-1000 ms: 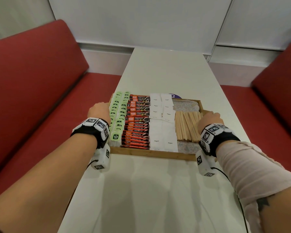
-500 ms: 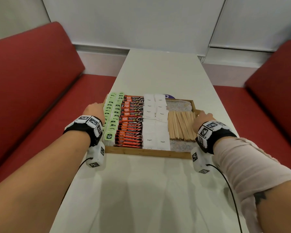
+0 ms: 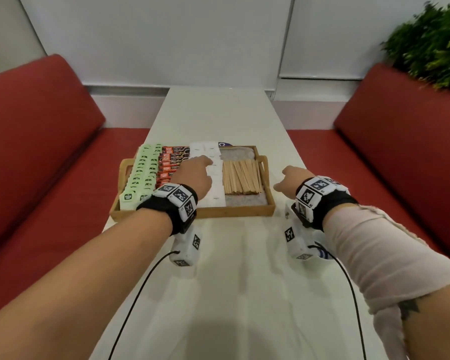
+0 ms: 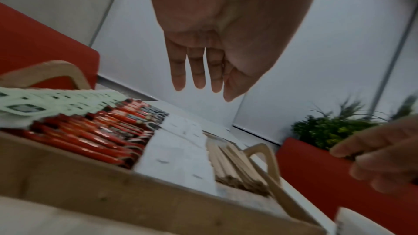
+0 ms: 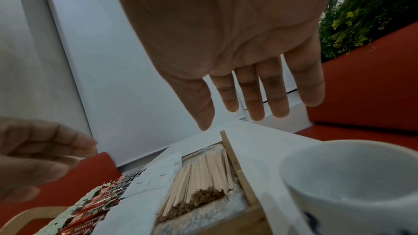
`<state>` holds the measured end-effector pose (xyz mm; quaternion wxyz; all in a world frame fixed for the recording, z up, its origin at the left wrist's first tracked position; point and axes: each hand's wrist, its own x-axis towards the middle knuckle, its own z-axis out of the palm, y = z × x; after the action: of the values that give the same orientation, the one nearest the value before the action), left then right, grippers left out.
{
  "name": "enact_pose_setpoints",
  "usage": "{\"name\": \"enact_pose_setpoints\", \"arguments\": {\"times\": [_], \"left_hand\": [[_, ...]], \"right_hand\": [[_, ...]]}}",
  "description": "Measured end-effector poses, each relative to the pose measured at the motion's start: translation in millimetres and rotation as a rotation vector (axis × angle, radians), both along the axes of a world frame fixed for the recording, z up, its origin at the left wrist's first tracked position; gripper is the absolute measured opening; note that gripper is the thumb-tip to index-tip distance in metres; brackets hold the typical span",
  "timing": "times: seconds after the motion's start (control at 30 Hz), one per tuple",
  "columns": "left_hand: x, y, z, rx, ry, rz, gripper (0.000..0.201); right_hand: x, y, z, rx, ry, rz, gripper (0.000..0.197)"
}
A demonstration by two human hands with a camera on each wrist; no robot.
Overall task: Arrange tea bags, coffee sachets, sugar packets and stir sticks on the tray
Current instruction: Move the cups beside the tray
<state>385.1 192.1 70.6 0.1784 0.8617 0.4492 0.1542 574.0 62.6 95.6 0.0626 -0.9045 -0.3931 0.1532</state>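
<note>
Left hand (image 3: 195, 175) is hovering over the sugar packets (image 3: 213, 178) in the tray (image 3: 192, 212), fingers (image 4: 196, 71) straight, holding nothing; right hand (image 3: 291, 179) is idling empty beside the tray. Rows are looking finished, so I'd just be nudging strays gently.

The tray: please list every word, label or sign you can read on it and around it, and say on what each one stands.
"PREMIUM": on the coffee sachets, also legible in the right wrist view.
Small grey print on the sugar packets: too small to read.
Dark label on the tea bags: blurred, unreadable.
White letter, perhaps "C", on a purple thing behind the tray: uncertain.
Wristband markers: patterns, no words.
</note>
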Motion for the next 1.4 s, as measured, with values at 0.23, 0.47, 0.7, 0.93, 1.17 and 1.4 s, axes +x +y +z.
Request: {"name": "enact_pose_setpoints", "arguments": {"times": [0.23, 0.47, 0.7, 0.93, 1.17, 1.4], "left_hand": [[51, -63, 11, -0.012, 0.026, -0.153, 0.051], [108, -101, -1, -0.088, 0.103, -0.37, 0.059], [153, -121, -13, -0.053, 0.318, -0.52, 0.077], [175, -124, -21, -0.045, 0.435, -0.53, 0.087], [186, -113, -25, -0.097, 0.454, -0.473, 0.09], [203, -93, -30, -0.124, 0.404, -0.435, 0.097]], "right_hand": [[14, -57, 0, -0.031, 0.023, -0.023, 0.044], [34, -88, -7, -0.05, 0.038, 0.002, 0.054], [30, -111, -25, -0.255, 0.11, 0.024, 0.092], [34, -106, -52, -0.087, 0.286, -0.061, 0.096], [57, -85, -62, 0.042, 0.301, -0.06, 0.079], [88, -56, -60, -0.037, 0.149, 0.062, 0.079]]}}
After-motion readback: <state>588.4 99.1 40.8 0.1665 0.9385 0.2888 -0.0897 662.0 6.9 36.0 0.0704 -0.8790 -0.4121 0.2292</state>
